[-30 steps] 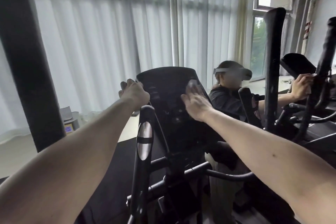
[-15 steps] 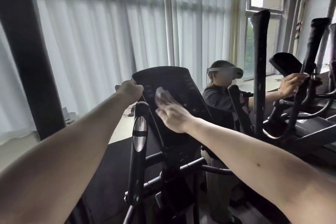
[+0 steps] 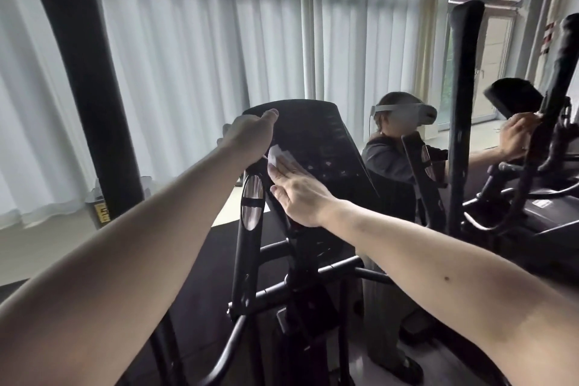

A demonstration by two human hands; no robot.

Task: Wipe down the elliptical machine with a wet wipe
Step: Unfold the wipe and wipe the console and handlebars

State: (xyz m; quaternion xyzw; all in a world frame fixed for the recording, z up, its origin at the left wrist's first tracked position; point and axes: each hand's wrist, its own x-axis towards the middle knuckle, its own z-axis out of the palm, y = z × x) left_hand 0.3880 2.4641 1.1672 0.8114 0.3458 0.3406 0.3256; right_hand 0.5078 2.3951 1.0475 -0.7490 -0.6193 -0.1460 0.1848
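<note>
The left hand [image 3: 250, 135] grasps the left edge of the elliptical machine's black, tilted plastic console [image 3: 326, 147], with the thumb on its front and the fingers curled behind. The right hand [image 3: 300, 194] lies flat, fingers straight, pressing a small crumpled white wet wipe [image 3: 279, 157] against the console's lower left face, just beside the upright black handlebar [image 3: 250, 229] with its silver plate.

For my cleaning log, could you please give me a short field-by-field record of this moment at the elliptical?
left hand: grips the console's upper left edge
right hand: flat, presses the wet wipe on the console's left side
wet wipe: white, partly under the fingers
handlebar: black with a silver pad, just left of the right hand
other person: wears a headset, right of the console
</note>
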